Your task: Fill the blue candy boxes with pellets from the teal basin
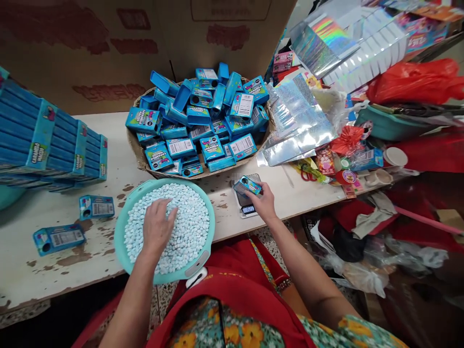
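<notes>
A teal basin [119, 241] full of small pale-blue candies [188, 222] rests at the table's front edge. My left hand [157, 227] lies on the candies, its fingers stretched and the thumb apart; whether any candy is under the palm is hidden. To the right, a small blue candy box [249, 184] is gripped at its end by the thumb and fingers of my right hand [264, 200]. The box is over the plate of a small digital scale [243, 199] with a lit display; I cannot tell if it rests there.
Behind the basin, a cardboard tray [139, 154] is heaped with blue boxes. Stacked blue boxes [54, 140] stand at left. Two single boxes, a nearer one [60, 238] and a farther one [96, 207], lie left of the basin. Shiny silver sheets [297, 116] and clutter cover the right side.
</notes>
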`<control>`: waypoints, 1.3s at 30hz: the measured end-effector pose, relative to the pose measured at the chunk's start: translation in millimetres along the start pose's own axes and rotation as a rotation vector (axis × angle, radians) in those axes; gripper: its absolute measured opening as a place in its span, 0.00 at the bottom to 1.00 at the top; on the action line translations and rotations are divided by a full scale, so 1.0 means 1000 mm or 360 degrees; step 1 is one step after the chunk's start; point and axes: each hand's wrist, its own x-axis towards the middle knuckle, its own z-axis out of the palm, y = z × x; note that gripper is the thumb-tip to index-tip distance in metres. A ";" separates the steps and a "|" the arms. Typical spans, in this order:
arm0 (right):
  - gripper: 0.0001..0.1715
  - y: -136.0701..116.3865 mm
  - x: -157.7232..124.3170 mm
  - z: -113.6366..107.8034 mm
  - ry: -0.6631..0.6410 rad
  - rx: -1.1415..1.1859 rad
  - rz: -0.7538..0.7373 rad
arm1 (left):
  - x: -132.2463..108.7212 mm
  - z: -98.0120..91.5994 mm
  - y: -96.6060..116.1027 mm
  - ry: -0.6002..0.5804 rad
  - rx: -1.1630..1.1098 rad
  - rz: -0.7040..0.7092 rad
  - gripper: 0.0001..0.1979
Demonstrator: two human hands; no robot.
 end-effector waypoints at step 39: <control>0.35 -0.146 0.056 0.074 -0.0468 -0.0589 -0.0848 | -0.049 -0.116 -0.067 0.0533 0.0135 -0.1259 0.29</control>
